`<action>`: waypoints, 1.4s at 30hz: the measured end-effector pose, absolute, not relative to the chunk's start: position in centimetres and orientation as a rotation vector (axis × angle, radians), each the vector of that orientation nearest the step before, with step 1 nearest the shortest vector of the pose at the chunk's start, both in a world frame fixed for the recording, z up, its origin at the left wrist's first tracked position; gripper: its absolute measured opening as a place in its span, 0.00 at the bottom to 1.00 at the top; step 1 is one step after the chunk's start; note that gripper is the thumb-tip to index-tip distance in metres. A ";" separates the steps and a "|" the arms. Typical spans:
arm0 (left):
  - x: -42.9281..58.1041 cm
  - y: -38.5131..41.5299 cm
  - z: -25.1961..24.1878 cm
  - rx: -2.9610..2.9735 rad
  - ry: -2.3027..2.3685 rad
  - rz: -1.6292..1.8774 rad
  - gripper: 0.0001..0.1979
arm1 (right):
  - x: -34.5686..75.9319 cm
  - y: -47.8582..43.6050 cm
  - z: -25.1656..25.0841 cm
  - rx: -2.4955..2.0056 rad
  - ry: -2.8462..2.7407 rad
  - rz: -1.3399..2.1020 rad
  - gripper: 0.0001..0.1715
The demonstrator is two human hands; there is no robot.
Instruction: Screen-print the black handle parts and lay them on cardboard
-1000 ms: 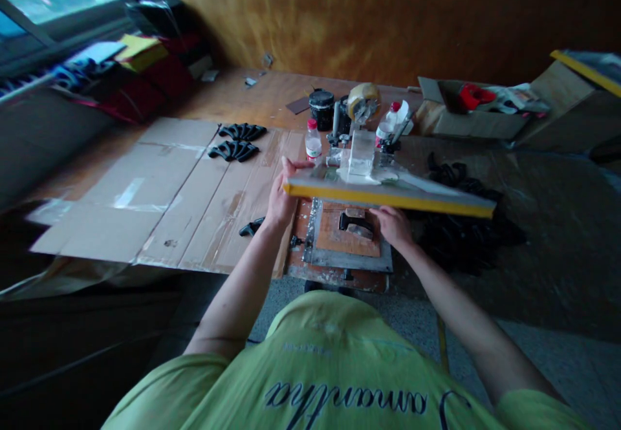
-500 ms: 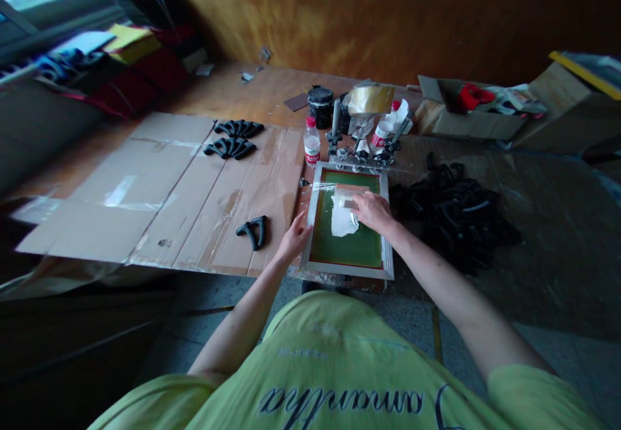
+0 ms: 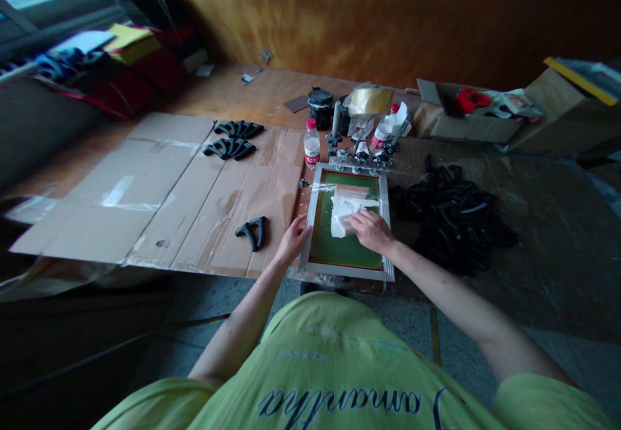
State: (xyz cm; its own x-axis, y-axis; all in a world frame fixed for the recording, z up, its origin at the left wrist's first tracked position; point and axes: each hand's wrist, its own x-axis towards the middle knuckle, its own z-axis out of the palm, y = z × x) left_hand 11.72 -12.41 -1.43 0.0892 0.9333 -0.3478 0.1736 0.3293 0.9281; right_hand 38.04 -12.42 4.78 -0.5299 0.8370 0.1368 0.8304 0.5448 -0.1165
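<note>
- Right hand (image 3: 373, 231), right of centre, fingers closed on a pale, flat-edged block (image 3: 343, 225);
- block over a white patch (image 3: 343, 206) on the silver-rimmed, rectangular green mesh screen (image 3: 339, 254), just below centre;
- left hand (image 3: 294, 241) touching the screen's left rim; cannot tell whether it grips;
- two curved black pieces (image 3: 262, 229) left of it.

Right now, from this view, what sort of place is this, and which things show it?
Probably a workshop, perhaps a printing one: a metal-framed green screen lies on the worktable, a heap of black parts lies right of it, and more sit in rows on flattened cardboard.
</note>
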 end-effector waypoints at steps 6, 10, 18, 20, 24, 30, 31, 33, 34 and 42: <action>11.6 -12.3 -0.6 1.075 1.323 0.794 0.37 | 38.6 -11.6 5.5 -1.435 -2.513 0.241 0.08; 11.4 -12.2 1.7 1.059 1.282 0.827 0.37 | 38.8 -6.9 8.3 -1.655 -2.229 0.180 0.29; 13.7 -8.9 10.1 1.050 1.115 1.319 0.27 | 48.3 -5.3 7.6 -1.986 -1.680 0.174 0.28; 14.7 -7.1 12.4 1.076 1.045 1.405 0.27 | 48.7 -7.1 5.1 -2.039 -1.729 0.278 0.26; 15.9 -4.1 15.8 1.154 0.992 1.386 0.28 | 44.5 -10.9 0.1 -1.894 -2.102 0.270 0.22; 16.8 -8.5 10.9 1.038 1.152 1.222 0.30 | 38.7 -12.5 -0.7 -2.031 -2.162 0.151 0.11; 17.1 -10.2 9.1 0.996 1.167 0.995 0.31 | 37.8 -12.7 -0.2 -2.058 -2.106 0.173 0.11; 17.7 -13.7 5.8 0.881 1.173 0.601 0.33 | 35.7 -13.6 0.7 -2.020 -2.036 0.206 0.13; 17.9 -15.2 4.6 0.814 1.156 0.571 0.33 | 34.5 -14.2 1.1 -1.932 -2.066 0.237 0.13; 8.7 -14.0 0.8 0.658 1.581 0.925 0.19 | 42.4 -15.4 1.5 -1.745 -2.350 0.330 0.18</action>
